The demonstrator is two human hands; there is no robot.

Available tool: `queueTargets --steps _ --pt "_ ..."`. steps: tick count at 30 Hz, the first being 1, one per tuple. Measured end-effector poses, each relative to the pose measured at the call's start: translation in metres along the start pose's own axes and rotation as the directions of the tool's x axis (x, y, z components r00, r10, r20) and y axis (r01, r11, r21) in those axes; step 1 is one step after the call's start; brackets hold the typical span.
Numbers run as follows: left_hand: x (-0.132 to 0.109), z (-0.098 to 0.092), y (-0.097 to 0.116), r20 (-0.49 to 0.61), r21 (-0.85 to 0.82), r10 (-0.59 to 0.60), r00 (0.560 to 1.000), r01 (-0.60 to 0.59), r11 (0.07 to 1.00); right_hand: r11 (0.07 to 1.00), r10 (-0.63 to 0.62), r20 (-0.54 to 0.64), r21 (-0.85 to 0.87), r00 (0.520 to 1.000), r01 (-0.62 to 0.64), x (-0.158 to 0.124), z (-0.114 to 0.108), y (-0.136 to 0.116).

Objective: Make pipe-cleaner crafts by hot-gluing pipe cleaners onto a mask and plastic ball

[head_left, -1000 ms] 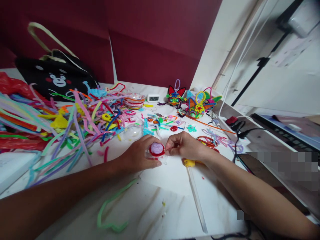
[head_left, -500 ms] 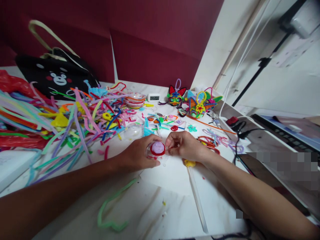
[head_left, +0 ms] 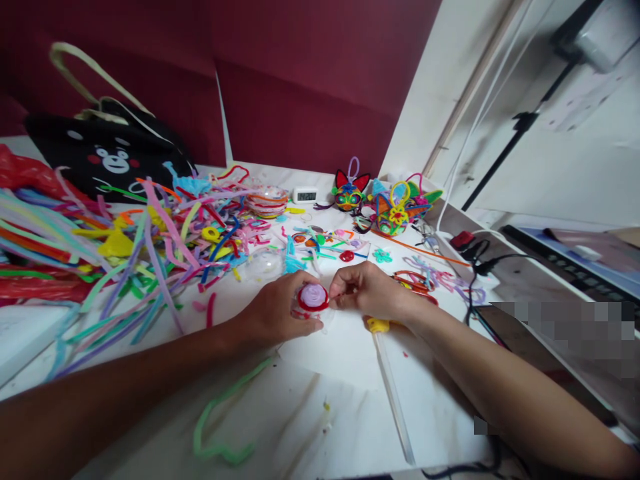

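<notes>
My left hand (head_left: 285, 308) wraps its thumb and fingers around a small clear plastic ball (head_left: 306, 313). On the ball's face sits a lilac fuzzy coil (head_left: 314, 297), ringed by a red pipe cleaner (head_left: 323, 305). My right hand (head_left: 357, 287) is at the ball's right edge, its thumb and fingertips pinched together; what lies between them is too small to make out. Just below the right wrist rests a translucent stick (head_left: 393, 393) with a yellow piece (head_left: 377, 325) at its far end. A light green pipe cleaner (head_left: 213, 407) lies bent nearer to me.
A heap of coloured pipe cleaners (head_left: 150, 247) spreads over the left side. Another clear ball (head_left: 265, 264) and a striped ball (head_left: 267, 201) lie behind my hands. Decorated ornaments (head_left: 349, 193) stand at the back by a small digital clock (head_left: 305, 195). Cables (head_left: 480, 260) run along the right.
The view has shifted slightly. The ball has tilted a little in my left hand, showing more red below the lilac coil. My right hand stays pinched beside it.
</notes>
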State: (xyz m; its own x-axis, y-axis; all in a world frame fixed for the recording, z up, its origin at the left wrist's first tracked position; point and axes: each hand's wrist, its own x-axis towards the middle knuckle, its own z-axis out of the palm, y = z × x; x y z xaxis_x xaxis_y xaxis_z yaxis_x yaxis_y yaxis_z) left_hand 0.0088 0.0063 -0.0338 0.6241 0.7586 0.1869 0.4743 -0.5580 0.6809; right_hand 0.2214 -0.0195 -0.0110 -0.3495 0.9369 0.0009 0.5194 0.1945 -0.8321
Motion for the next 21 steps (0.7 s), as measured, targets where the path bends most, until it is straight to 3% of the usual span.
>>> queueTargets --steps 12,21 --pt "0.003 -0.009 0.003 0.103 -0.036 0.022 0.994 -0.019 0.999 0.99 -0.043 -0.082 -0.137 0.996 0.031 -0.005 0.004 -0.013" --pt "0.001 -0.005 -0.005 0.126 -0.1 0.076 0.989 -0.063 0.993 0.995 -0.059 -0.11 -0.092 0.992 0.049 -0.005 0.009 -0.01"
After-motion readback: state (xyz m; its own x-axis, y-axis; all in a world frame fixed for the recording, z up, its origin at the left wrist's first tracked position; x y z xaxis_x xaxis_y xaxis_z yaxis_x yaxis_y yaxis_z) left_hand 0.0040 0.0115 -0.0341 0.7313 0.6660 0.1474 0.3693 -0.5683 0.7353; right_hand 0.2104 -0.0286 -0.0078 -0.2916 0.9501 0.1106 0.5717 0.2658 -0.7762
